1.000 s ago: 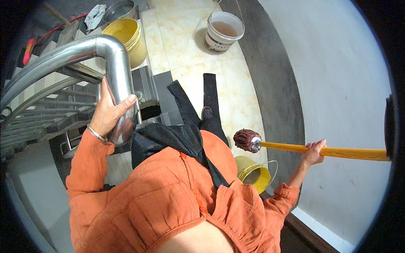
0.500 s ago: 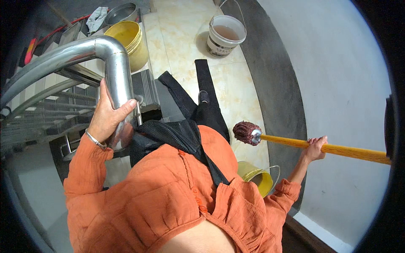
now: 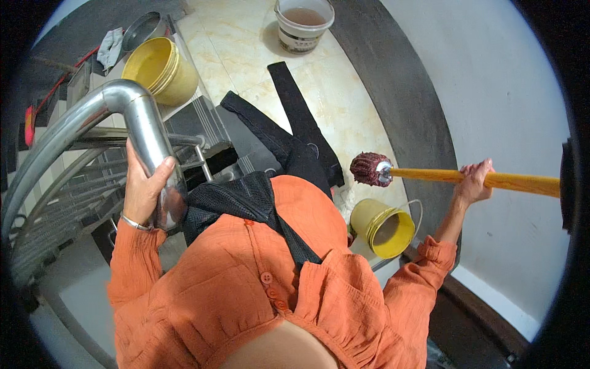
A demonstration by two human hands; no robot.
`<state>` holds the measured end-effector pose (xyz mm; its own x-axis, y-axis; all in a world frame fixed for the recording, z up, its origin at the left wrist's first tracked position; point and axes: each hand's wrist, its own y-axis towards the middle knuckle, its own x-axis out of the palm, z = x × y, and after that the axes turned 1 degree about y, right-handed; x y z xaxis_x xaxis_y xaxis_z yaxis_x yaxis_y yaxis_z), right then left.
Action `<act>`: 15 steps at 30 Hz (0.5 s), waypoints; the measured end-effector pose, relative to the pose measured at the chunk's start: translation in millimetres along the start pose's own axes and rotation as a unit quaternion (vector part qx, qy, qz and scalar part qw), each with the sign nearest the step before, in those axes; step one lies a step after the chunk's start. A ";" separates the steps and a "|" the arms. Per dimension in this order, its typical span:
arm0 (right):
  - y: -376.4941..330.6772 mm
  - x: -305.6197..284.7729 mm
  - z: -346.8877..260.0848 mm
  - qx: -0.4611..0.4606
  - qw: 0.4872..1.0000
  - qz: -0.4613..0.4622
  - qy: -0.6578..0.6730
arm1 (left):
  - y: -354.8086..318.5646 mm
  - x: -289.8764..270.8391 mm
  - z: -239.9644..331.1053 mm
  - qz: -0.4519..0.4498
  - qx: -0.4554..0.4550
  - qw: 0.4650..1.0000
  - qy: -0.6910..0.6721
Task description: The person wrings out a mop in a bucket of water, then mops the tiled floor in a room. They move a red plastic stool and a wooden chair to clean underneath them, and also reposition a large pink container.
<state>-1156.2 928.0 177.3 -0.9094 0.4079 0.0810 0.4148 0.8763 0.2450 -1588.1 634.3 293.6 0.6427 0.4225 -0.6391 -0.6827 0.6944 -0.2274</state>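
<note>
My left hand is wrapped round the lower end of a thick, shiny steel handrail, thumb along its near side. A bracelet sits on that wrist. Out at the right, my right hand grips the yellow wooden handle of a mop. The mop's dark red, stringy head points left and hangs in front of me, at the end of the handle. Below the mop stands a yellow bucket with greyish liquid in it. The handle's far right end is cut off by the dark rim.
Stairs with thin metal railings drop away at left. A yellow bucket, a metal basin and a grey cloth stand beyond the handrail. Black trouser legs stretch across the tiles. A white bucket holds cloudy liquid; a white wall bounds the right.
The view has shifted, so the white bucket sits higher and the near yellow bucket shows more fully. Both hands keep their holds; the mop appears slightly higher and farther right.
</note>
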 end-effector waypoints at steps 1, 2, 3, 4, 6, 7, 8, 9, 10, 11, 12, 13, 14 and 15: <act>-0.4 1.6 1.3 0.003 1.000 0.006 -0.004 | 0.9 -1.0 -0.6 -0.002 0.002 1.000 0.009; -2.2 4.2 1.9 0.005 1.000 0.012 -0.009 | 2.4 -1.1 -3.6 0.007 -0.011 1.000 0.009; -5.7 6.5 1.0 0.007 1.000 0.017 -0.014 | 3.8 -1.7 -6.4 0.006 -0.006 1.000 0.012; -12.1 10.1 -3.4 0.002 0.998 0.028 -0.049 | 5.2 -2.5 -8.8 0.005 0.000 1.000 0.014; -12.3 4.8 -1.1 0.006 0.999 0.010 -0.039 | 7.4 -0.2 -8.7 0.008 0.021 1.000 0.008; -12.3 2.8 -0.2 0.008 0.999 0.002 -0.035 | 9.9 -1.2 -8.0 0.008 0.014 1.000 0.007; -13.8 0.6 -1.3 0.005 0.999 0.008 -0.032 | 13.1 -0.3 -8.8 0.002 0.006 1.000 0.007; -15.7 2.4 -4.3 0.002 0.999 0.014 -0.030 | 16.8 0.9 -10.0 -0.004 -0.002 1.000 0.008; -17.0 3.3 -7.8 -0.001 0.999 0.021 -0.028 | 19.8 2.3 -11.7 -0.001 0.001 1.000 -0.003; -17.3 5.4 -11.9 -0.004 1.000 0.012 -0.025 | 19.9 1.7 -13.7 0.004 -0.002 1.000 -0.019; -17.1 6.8 -16.6 -0.007 1.000 0.004 -0.021 | 20.9 1.2 -13.8 0.008 -0.004 1.000 -0.018; -16.8 7.8 -21.0 -0.010 1.000 -0.005 -0.018 | 22.4 0.9 -14.0 0.013 -0.007 1.000 -0.018; -17.9 4.5 -21.7 -0.006 1.000 -0.003 -0.021 | 24.0 1.5 -16.4 0.018 0.000 1.000 -0.001; -19.2 0.5 -23.3 -0.001 1.000 -0.009 -0.015 | 24.6 0.6 -16.3 0.013 -0.011 1.000 0.005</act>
<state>-1165.3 905.5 195.2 -0.9156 0.3992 0.0473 0.3979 0.8833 0.2479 -1610.3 642.2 275.7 0.6218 0.4340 -0.6519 -0.7064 0.6703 -0.2274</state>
